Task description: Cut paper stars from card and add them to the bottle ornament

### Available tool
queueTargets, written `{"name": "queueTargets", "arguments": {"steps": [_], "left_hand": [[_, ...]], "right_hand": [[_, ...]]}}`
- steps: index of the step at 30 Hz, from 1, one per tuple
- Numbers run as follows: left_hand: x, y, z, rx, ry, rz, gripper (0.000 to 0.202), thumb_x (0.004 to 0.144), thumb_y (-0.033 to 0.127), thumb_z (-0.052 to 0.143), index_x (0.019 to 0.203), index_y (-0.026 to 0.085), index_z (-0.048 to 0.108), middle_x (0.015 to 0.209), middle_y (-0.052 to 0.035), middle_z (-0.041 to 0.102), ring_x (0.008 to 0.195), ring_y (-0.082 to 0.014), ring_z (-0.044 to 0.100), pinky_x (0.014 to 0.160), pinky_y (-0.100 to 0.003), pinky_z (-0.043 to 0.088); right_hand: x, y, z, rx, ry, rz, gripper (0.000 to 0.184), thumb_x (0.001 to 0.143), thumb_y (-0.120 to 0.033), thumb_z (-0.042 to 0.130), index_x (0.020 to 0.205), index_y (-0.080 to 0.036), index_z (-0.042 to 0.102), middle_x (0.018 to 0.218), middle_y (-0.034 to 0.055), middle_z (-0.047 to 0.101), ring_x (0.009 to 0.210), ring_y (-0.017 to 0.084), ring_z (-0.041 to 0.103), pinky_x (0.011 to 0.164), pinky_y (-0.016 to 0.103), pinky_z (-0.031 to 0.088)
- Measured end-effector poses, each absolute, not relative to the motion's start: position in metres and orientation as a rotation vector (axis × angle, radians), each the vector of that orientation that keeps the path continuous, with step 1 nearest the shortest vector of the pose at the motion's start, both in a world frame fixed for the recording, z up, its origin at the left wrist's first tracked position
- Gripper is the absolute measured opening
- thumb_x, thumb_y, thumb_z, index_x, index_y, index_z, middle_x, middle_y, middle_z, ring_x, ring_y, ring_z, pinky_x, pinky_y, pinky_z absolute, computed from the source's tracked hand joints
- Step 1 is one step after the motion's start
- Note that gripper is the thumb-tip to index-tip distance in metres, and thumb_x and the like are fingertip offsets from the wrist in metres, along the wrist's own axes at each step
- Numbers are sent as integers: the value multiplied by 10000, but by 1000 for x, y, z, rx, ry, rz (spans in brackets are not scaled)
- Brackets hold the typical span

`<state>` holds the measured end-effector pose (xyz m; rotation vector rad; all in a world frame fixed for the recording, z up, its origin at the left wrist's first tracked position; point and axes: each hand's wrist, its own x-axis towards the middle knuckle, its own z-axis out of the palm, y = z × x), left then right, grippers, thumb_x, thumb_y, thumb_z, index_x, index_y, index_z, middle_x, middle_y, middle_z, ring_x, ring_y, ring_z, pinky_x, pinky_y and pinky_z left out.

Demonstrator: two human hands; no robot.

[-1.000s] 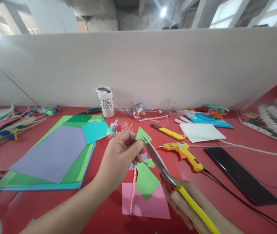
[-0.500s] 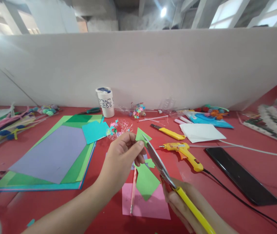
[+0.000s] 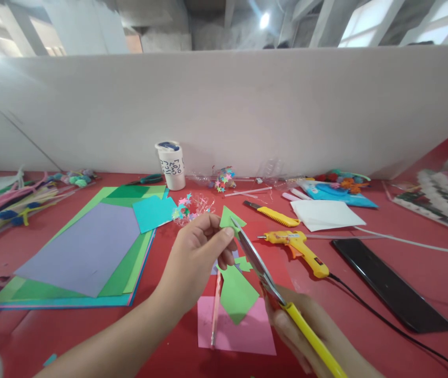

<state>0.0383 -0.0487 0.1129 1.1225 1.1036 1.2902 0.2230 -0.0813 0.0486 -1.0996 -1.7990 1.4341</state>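
Observation:
My left hand (image 3: 204, 244) pinches a small piece of light green paper (image 3: 228, 216) between thumb and fingers, raised above the table. In my right hand (image 3: 290, 320) are scissors (image 3: 257, 262) with a yellow handle, their blades pointing up and left. The blade tips lie at the green piece, close to my left thumb. Below the hands, a larger green paper piece (image 3: 238, 295) overlaps a pink sheet (image 3: 243, 336). A pink pencil (image 3: 216, 310) lies along its left side. Small green scraps (image 3: 243, 263) rest just above, partly hidden by my fingers.
To the left is a stack of coloured paper with a purple sheet (image 3: 85, 249) on top. A white cup (image 3: 170, 167) stands at the back. On the right lie a yellow cutter (image 3: 277, 215), a glue gun (image 3: 298, 249) with a black cord, and a dark phone-like slab (image 3: 389, 283).
Almost nothing differs. Both hands, the green piece and the scissors hold nearly the same place, with only a very slight shift.

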Motion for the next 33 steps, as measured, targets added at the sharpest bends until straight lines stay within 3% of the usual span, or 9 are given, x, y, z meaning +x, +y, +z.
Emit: {"name": "queueTargets", "arguments": {"steps": [21, 27, 33], "left_hand": [[32, -46, 116, 882, 911, 1298, 144, 814, 217, 606, 708, 197, 512, 583, 35, 643, 503, -103, 613, 486, -196, 464], [29, -41, 116, 693, 811, 1245, 139, 790, 117, 632, 666, 143, 573, 589, 30, 601, 482, -23, 522, 498, -116, 435], [27, -40, 113, 616, 717, 1240, 162, 774, 98, 649, 627, 122, 586, 575, 43, 516, 493, -10, 459, 496, -106, 405]], "right_hand": [[221, -80, 50, -1134, -1726, 1434, 507, 851, -704, 417, 676, -228, 402, 453, -92, 343, 344, 65, 269, 346, 229, 183], [224, -80, 44, -1136, -1781, 1364, 496, 857, -683, 418, 664, -227, 413, 470, -83, 358, 352, 72, 299, 341, 224, 231], [224, -81, 45, -1190, -1773, 1370, 463, 858, -659, 434, 673, -235, 411, 461, -85, 345, 365, 91, 320, 359, 229, 247]]}}
